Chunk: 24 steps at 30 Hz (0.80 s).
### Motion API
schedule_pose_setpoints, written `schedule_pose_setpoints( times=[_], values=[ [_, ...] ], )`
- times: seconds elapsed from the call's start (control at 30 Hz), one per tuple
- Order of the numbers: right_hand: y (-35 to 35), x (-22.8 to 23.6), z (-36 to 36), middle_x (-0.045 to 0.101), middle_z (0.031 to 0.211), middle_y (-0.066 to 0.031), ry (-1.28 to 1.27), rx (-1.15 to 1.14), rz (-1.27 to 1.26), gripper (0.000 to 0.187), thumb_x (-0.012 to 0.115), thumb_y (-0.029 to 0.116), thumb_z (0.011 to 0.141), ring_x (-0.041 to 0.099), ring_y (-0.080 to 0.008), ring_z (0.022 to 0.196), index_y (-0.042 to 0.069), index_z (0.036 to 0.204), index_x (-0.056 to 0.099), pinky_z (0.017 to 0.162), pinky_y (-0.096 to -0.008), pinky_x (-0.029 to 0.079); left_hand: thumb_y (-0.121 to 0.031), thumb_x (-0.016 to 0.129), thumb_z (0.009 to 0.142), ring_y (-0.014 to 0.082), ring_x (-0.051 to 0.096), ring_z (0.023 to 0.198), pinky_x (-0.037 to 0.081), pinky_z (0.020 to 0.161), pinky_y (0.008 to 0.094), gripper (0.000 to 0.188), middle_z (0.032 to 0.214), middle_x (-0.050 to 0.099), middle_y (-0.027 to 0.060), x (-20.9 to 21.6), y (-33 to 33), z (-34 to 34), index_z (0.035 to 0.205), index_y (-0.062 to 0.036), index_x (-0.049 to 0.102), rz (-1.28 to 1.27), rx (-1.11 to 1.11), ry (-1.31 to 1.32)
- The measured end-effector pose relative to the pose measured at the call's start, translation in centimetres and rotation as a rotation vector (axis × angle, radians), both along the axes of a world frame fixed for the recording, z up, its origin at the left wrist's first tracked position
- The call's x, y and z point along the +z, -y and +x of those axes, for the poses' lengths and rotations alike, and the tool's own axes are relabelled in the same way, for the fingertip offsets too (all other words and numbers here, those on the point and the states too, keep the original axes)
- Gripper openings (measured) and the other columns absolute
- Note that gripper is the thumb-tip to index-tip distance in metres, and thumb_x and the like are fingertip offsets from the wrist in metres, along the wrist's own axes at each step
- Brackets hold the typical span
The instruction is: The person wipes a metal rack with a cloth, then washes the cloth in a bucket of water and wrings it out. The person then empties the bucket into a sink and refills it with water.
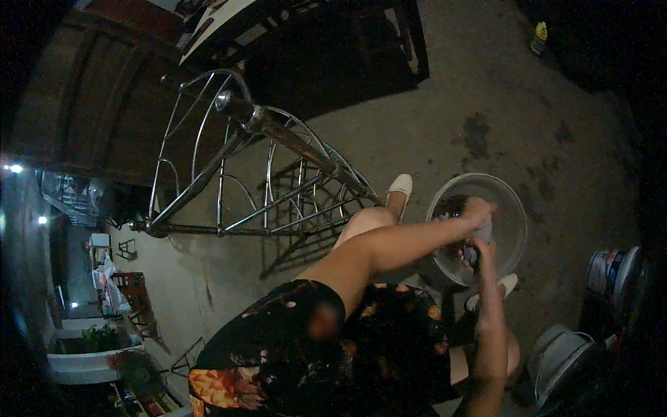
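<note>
Inside the round, pale, plastic-looking basin (513,212), got a pale grey, blurry lump (482,232) between left hand (476,210) and right hand (482,249), near both; can't tell long axis; can't tell if fingers pinch or spread.

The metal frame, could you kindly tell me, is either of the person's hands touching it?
No, the left hand and the right hand are both at the round tub, apart from the metal frame.
</note>
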State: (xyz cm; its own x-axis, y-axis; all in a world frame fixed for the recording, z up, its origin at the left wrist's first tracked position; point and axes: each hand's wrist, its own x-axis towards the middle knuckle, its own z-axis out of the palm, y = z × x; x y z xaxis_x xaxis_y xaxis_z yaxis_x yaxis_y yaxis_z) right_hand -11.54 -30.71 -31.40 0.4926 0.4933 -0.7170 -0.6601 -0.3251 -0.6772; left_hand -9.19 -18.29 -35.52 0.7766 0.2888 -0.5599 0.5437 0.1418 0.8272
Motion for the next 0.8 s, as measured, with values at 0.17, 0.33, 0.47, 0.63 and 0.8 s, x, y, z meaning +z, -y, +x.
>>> schedule_pose_setpoints(
  times=[0.17,0.33,0.47,0.63,0.8],
  values=[
    [1.4,1.7,3.1,0.053,0.115,-0.0125,0.257,-0.301,0.219,0.052,0.060,0.016,0.080,0.052,-0.0216,0.104,0.003,0.126,0.039,0.082,-0.0353,0.045,-0.011,0.065,0.067,0.0229,0.054,0.092,0.044,0.080,0.0376,0.042,0.096,0.055,0.0083,-0.5,-2.4,-0.2,0.106,-0.0064,0.050,-0.666,0.036,0.220],
    [3.7,5.9,6.1,0.052,0.118,-0.0103,0.095,-0.389,0.462,0.045,0.056,0.027,0.086,0.051,-0.0216,0.104,0.003,0.122,0.045,0.081,-0.0383,0.046,-0.003,0.054,0.079,0.0231,0.056,0.099,0.042,0.092,0.0353,0.038,0.111,0.056,0.0124,7.2,-4.9,1.9,0.116,-0.0039,0.047,-1.135,0.138,-0.033],
    [4.3,6.8,8.0,0.056,0.111,-0.0083,0.061,-0.571,0.468,0.047,0.050,0.044,0.088,0.053,-0.0205,0.097,0.004,0.113,0.053,0.079,-0.0371,0.046,-0.013,0.060,0.080,0.0205,0.047,0.113,0.039,0.095,0.0328,0.051,0.123,0.049,0.0095,11.3,-4.0,1.8,0.127,-0.0053,0.041,-0.837,-0.184,0.332],
    [3.7,5.0,7.8,0.060,0.104,-0.0086,-0.181,-0.700,0.510,0.053,0.049,0.055,0.084,0.056,-0.0230,0.095,0.006,0.102,0.058,0.084,-0.0378,0.046,-0.018,0.078,0.061,0.0191,0.043,0.115,0.035,0.096,0.0291,0.084,0.123,0.047,0.0087,10.4,-2.8,1.3,0.131,-0.0045,0.034,-0.231,-0.723,0.487],
    [2.8,7.1,7.4,0.061,0.103,-0.0101,-0.262,-0.686,0.678,0.052,0.053,0.050,0.083,0.058,-0.0235,0.092,0.003,0.104,0.057,0.083,-0.0381,0.047,-0.016,0.080,0.061,0.0154,0.045,0.109,0.040,0.090,0.0310,0.070,0.115,0.051,0.0095,10.6,-2.2,1.5,0.119,-0.0048,0.044,-0.223,-0.449,0.220]
  ],
)
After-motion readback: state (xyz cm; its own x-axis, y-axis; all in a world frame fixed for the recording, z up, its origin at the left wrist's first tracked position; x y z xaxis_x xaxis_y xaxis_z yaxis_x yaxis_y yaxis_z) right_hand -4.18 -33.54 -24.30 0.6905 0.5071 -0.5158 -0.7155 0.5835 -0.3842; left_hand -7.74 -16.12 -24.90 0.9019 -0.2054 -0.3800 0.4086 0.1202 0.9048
